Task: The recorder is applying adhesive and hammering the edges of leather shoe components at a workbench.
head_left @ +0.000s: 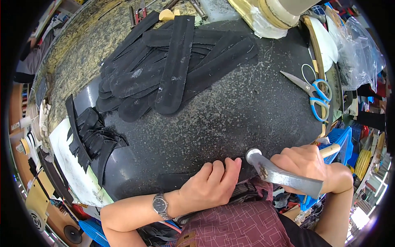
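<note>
My right hand (pixel 302 166) is wrapped round the wooden handle of a hammer (pixel 290 177). The hammer's round metal face is low over the black work surface, near the front edge. Just left of it, my left hand (pixel 212 183) has its fingers bent down over a flat black strip (pixel 172 179) at that edge; the thumb and the strip's far end are hidden. A heap of black strips with rounded ends (pixel 177 70) lies beyond my hands, loosely piled. Smaller black pieces (pixel 92 136) are bunched at the left.
Scissors with blue and grey handles (pixel 314 92) lie at the right edge. A pale cylindrical container (pixel 279 14) stands at the far right, and tools including red-handled pliers (pixel 140 12) lie at the back. A blue plastic basket (pixel 341 142) is beside my right arm.
</note>
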`<state>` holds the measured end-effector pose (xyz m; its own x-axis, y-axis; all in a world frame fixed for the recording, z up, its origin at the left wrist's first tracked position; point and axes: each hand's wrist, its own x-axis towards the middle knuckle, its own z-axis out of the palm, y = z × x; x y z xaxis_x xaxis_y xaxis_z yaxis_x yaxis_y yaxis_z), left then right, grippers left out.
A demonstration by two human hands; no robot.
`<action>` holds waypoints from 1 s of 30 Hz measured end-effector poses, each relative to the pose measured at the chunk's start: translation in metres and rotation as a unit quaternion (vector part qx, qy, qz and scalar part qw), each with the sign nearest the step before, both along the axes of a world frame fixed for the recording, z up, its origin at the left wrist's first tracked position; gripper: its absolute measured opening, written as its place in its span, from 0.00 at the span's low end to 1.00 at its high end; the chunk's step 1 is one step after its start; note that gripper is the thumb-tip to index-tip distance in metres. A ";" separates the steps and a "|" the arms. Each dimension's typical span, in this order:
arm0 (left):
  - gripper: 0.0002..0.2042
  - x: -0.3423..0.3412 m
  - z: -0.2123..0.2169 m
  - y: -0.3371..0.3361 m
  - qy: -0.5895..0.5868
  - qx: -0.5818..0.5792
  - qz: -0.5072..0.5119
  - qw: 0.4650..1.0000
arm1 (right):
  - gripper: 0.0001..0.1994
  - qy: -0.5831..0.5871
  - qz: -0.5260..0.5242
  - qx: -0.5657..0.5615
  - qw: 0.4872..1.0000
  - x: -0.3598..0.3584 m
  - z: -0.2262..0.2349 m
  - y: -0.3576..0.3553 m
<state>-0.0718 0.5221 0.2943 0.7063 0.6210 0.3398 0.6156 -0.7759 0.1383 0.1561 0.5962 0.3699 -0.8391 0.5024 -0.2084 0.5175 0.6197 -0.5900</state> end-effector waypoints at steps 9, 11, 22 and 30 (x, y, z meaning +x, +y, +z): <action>0.15 0.002 0.000 0.001 0.065 0.030 -0.032 0.997 | 0.16 -0.042 0.063 0.121 0.990 -0.011 -0.003 0.003; 0.13 -0.009 -0.003 -0.006 -0.071 -0.071 0.020 0.995 | 0.16 -0.090 0.142 0.073 0.983 -0.022 -0.002 0.006; 0.15 -0.017 -0.026 -0.026 -0.071 0.129 0.020 0.989 | 0.06 0.006 0.026 0.040 0.999 -0.048 -0.038 -0.003; 0.11 -0.025 -0.011 -0.017 -0.084 0.169 0.011 0.982 | 0.05 -0.104 -0.067 0.029 0.992 -0.012 -0.038 -0.029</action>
<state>-0.0966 0.5052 0.2837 0.6105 0.4677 0.6392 0.6232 -0.7817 -0.0232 0.1436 0.5671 0.3318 -0.7059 0.6230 -0.3370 0.7044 0.5672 -0.4268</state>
